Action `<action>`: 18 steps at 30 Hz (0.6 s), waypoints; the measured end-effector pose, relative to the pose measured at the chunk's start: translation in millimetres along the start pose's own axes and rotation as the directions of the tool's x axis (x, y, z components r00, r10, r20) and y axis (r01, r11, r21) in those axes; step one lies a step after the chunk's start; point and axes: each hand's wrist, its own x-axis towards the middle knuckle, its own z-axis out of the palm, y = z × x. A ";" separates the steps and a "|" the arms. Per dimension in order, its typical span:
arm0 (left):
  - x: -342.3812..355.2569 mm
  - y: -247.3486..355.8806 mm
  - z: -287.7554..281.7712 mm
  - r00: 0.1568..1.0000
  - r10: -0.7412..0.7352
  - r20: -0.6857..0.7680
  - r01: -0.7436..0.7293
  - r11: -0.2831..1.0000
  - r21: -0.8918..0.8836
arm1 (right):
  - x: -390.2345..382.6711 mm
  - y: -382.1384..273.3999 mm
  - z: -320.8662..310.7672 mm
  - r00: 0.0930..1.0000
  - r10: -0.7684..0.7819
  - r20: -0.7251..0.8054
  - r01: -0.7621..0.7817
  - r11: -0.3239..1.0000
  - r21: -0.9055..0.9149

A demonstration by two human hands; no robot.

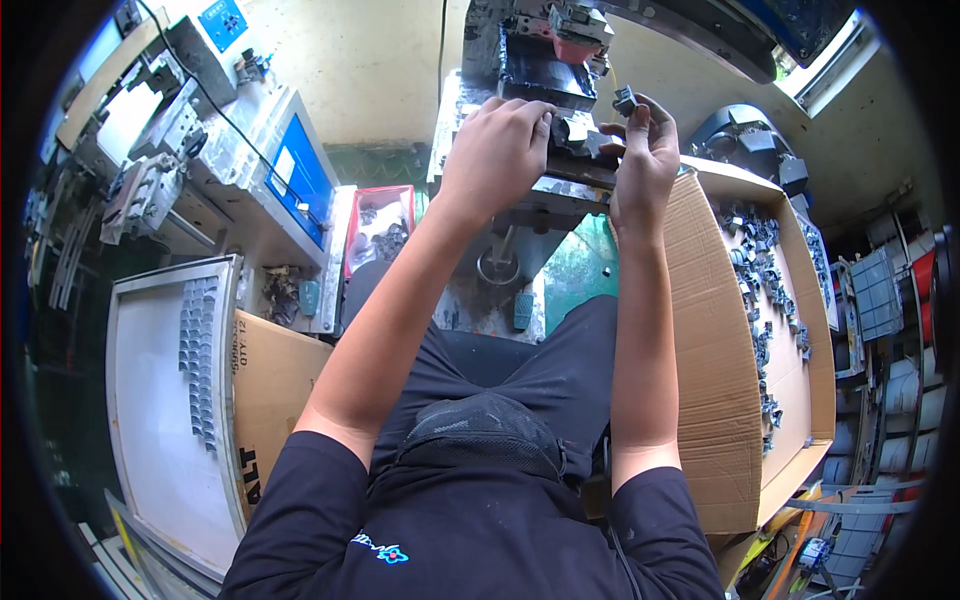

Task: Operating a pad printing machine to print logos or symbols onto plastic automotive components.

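Note:
At the upper right of centre, my right hand (645, 150) pinches a small dark-grey plastic part (625, 101) between thumb and fingers, holding it up. My left hand (500, 150) is over the left side of a machine's work area, back upward, fingers curled closed; whatever they grip is hidden. Just right of its fingertips is a dark fixture (563, 130) on the machine bed, nearly touching them. Behind both hands stands the machine, with a black ink-stained tray (545, 75) and a pinkish-red pad (574, 50) hanging above it.
To my right, an open cardboard box (715, 370) holds many small grey parts (765, 300). A red-rimmed bin (380, 190) stands left of the machine. On the left, a framed white tray (160, 350) carries rows of grey parts (198, 350). A blue-panelled cabinet (300, 180) is behind it.

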 end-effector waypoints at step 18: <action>-0.6 2.5 -0.2 1.000 0.002 -0.014 -0.001 1.000 0.010 | 0.1 -1.5 -4.9 0.996 0.061 -0.069 -0.061 0.998 0.005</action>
